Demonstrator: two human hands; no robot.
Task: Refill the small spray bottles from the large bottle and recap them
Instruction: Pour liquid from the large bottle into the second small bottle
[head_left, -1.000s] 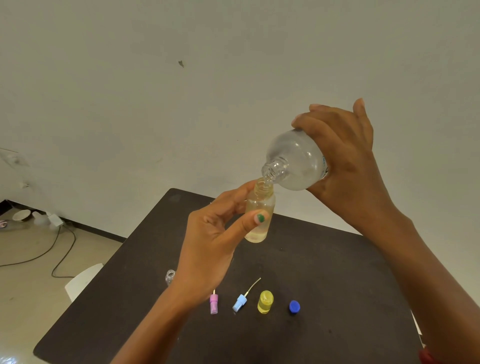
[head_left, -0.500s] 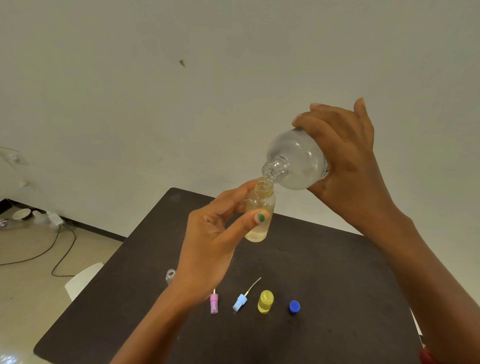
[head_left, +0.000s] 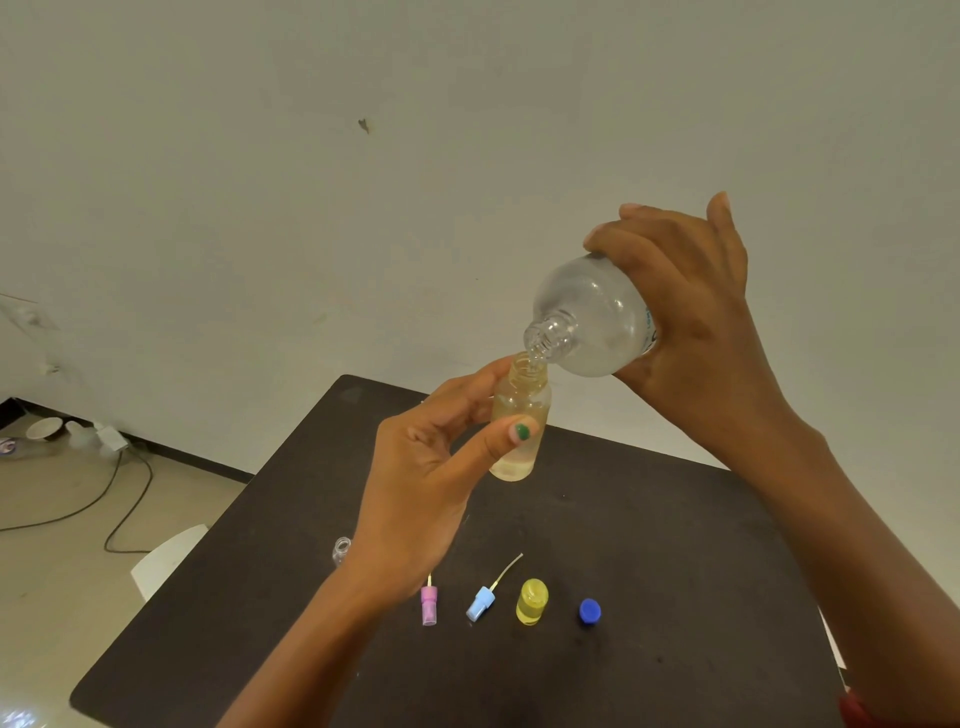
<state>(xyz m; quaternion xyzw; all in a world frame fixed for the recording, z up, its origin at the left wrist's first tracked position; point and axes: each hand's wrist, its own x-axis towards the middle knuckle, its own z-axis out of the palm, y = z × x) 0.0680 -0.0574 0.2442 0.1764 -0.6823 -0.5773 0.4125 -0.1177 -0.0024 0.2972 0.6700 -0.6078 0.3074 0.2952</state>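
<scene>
My left hand (head_left: 421, 483) holds a small yellowish spray bottle (head_left: 519, 415) upright and uncapped, above the black table (head_left: 649, 571). My right hand (head_left: 696, 332) grips the large clear bottle (head_left: 592, 317), tilted down to the left with its open mouth touching the small bottle's neck. On the table lie a pink spray cap (head_left: 429, 604), a light-blue spray cap with its tube (head_left: 483, 600), a small yellow cap (head_left: 532, 601) and a blue screw cap (head_left: 589, 610). Another small clear bottle (head_left: 341, 550) stands partly hidden behind my left wrist.
A white chair corner (head_left: 166, 558) sits at the table's left edge. Cables (head_left: 119, 499) and small items lie on the floor at the far left, by the pale wall.
</scene>
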